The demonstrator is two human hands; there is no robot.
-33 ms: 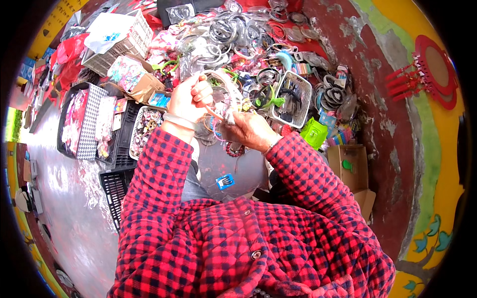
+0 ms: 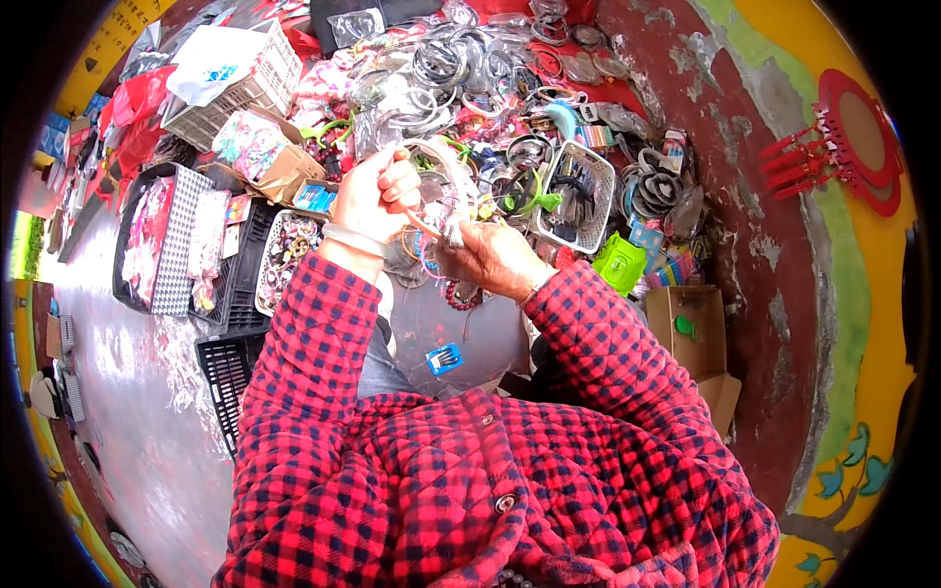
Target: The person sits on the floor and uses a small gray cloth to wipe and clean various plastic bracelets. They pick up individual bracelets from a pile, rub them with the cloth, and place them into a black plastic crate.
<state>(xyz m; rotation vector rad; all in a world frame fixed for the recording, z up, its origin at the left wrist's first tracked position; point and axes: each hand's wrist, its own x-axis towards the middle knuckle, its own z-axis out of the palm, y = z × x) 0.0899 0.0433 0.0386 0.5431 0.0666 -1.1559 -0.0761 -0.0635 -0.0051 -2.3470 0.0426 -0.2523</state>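
Both fists clenched — left hand and right hand grip a clear packet of trinkets.

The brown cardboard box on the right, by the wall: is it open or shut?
Open. The brown cardboard box has its flaps spread, and its inside shows with a small green thing in it.

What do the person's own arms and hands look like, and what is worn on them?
Both arms wear padded sleeves in a red and dark checked pattern, part of a quilted jacket with round buttons down the front. The left hand is bare, with a pale band around its wrist. The right hand is bare too, with a thin bangle at the wrist.
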